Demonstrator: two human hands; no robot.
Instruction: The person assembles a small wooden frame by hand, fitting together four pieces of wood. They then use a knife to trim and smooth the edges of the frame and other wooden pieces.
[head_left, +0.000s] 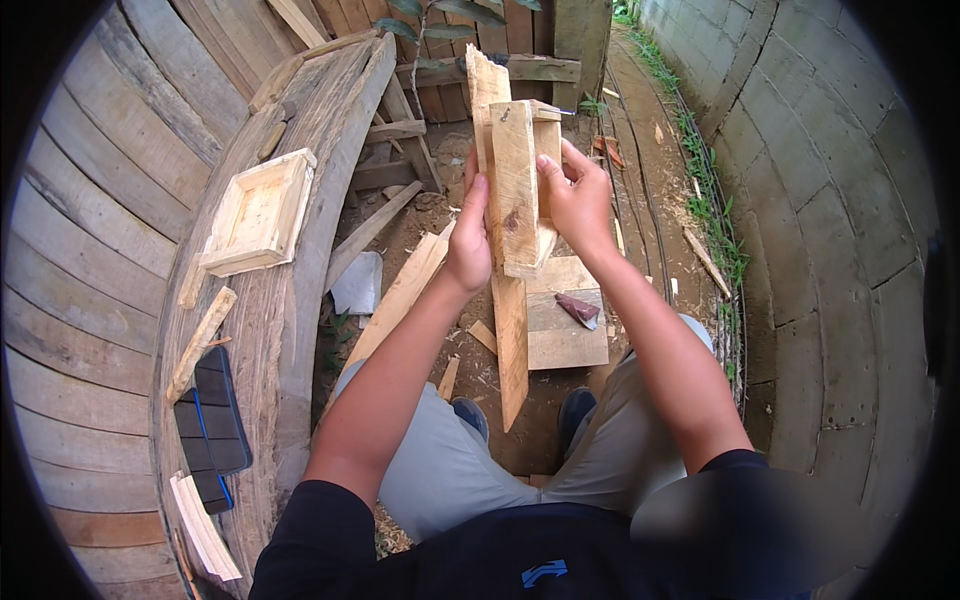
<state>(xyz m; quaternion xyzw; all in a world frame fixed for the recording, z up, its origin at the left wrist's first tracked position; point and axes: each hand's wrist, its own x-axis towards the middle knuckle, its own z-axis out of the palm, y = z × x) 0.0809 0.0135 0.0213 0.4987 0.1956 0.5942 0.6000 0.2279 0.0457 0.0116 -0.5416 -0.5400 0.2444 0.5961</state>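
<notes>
In front of me, raised above the ground, is a small open wooden frame (515, 190) of pale boards, tilted so one side faces me. A long thin plank (510, 350) with a ragged far end runs behind or against its left side. My left hand (470, 245) is closed on the left of both pieces, thumb along the near board; its other fingers are hidden. My right hand (578, 200) grips the frame's right side, its thumb on the inner face and fingers bent over the edge. A thin metallic piece (556, 110) sticks out at the frame's far right corner.
Left stands a rough timber bench (265, 330) bearing a shallow wooden box (255, 210), wood strips (203, 340) and a dark phone-like slab (220, 410). A board block (567, 340) with folded brown sandpaper-like sheet (577, 310) lies below. A block wall (820, 220) rises right.
</notes>
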